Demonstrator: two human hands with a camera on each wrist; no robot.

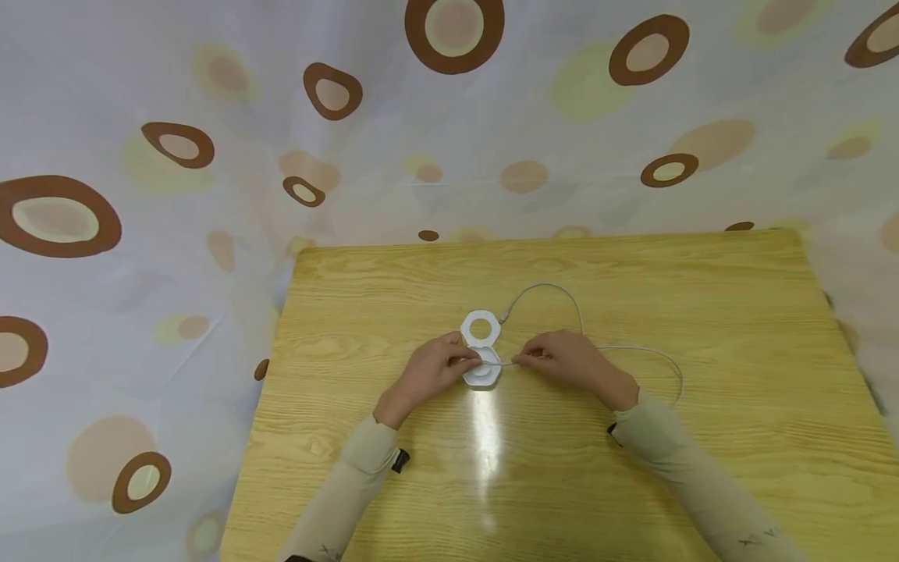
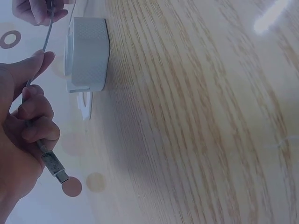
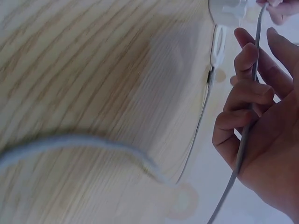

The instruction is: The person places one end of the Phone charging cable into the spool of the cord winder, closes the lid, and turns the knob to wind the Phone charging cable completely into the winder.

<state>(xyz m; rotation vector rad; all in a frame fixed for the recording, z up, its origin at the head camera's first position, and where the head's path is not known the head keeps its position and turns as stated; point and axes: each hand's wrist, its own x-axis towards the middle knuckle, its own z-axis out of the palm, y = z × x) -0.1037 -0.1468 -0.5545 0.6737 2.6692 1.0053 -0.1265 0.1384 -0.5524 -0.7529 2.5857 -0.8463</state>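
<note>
A white hexagonal case (image 1: 482,378) stands on the table, and a white hexagonal ring-shaped piece (image 1: 465,329) lies right behind it; whether they are joined I cannot tell. My left hand (image 1: 437,364) pinches a thin grey-white USB cable (image 1: 507,364) over the case's left side. Out of its curled fingers, in the left wrist view, sticks the cable's metal plug (image 2: 55,167). To the right of the case my right hand (image 1: 565,359) holds the same cable, which runs through its curled fingers (image 3: 247,95). Between both hands the cable is stretched nearly straight above the case.
The cable's other end (image 1: 502,318) lies beside the ring-shaped piece. From there it arcs over the wooden table (image 1: 393,289), and another loop (image 1: 674,363) lies right of my right hand. A patterned curtain (image 1: 379,156) hangs behind and at both sides.
</note>
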